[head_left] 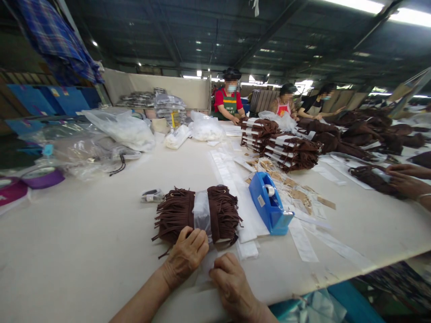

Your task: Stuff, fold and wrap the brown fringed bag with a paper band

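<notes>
A brown fringed bundle point(178, 213) lies on the white table point(84, 242) in front of me, wrapped round its middle by a white paper band point(202, 213). My left hand point(186, 253) rests curled against the bundle's near edge, fingers pressing on the band's lower end. My right hand point(230, 280) lies just below it, fingers curled on a white strip at the table's front; what it pinches is hidden. A blue tape dispenser point(271, 204) stands just right of the bundle.
White paper strips point(303, 242) and tan tags point(296, 193) lie right of the dispenser. Stacks of banded brown bundles point(283, 146) sit further back. Plastic bags point(121, 128) fill the left. Three people work at the far end; another person's hands point(409, 179) reach in at right.
</notes>
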### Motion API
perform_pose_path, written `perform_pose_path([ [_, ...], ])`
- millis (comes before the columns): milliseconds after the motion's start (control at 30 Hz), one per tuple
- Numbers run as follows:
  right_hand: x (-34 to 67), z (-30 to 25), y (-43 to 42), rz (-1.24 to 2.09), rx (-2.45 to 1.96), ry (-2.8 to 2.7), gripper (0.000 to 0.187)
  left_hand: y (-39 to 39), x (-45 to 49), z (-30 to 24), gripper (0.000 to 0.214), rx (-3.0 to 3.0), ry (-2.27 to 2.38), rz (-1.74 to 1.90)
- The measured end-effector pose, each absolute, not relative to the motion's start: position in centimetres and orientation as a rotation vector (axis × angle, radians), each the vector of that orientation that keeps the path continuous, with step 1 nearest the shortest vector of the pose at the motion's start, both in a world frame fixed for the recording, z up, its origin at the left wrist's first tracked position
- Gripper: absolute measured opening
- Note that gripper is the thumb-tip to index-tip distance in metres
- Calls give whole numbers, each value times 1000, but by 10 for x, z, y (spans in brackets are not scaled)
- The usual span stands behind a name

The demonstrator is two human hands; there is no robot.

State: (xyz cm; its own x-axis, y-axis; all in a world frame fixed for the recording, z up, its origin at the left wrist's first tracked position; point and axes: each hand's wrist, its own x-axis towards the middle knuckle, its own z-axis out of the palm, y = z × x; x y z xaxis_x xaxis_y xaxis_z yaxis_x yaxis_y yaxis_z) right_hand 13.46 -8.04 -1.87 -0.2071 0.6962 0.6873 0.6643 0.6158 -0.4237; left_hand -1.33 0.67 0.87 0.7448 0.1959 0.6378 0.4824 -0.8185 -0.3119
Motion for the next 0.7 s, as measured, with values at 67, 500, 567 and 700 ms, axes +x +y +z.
perform_pose_path([
  [67, 135, -21, -82, 9, -1093, -1916, 23, 9, -16, 9, 26, -2497, -504, -819],
  [500, 138, -21, -76, -99, -951, -2067, 25, 16, -23, 9, 19, -2659, -496, -815],
  [567, 138, -21, -75, -92, -925, -2067, 26, 16, -23, 8, 20, -2683, -544, -855],
  [700, 138, -22, -75, -84, -918, -2073, 23, 16, -22, 7, 18, -2692, -552, -825],
])
